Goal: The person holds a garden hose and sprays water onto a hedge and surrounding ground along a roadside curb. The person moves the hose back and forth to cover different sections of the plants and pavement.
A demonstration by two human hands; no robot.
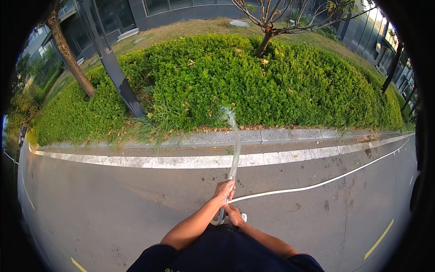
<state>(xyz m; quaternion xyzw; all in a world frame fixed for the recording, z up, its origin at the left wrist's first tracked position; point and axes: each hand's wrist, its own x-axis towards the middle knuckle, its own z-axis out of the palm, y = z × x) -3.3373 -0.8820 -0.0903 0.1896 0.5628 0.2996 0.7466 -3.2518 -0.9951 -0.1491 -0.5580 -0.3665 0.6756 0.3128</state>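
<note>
My left hand (224, 189) is wrapped around the front end of a hose, close to its mouth. Just behind it, nearer my body, my right hand (233, 215) grips the same hose (222, 215), which bends back below my hands. A clear stream of water (235, 153) leaves the front end and arcs forward over the curb. It breaks up in splashes against the front of a clipped green hedge (204, 85). The exact mouth of the hose is partly hidden by my left fingers.
A pale hose length (289, 191) runs right across the asphalt (119, 197). Ahead lie a white-painted curb (204, 161) and a granite edging (282, 136). A dark post (119, 80), a leaning tree trunk (69, 51) and a small tree (266, 40) rise from the hedge.
</note>
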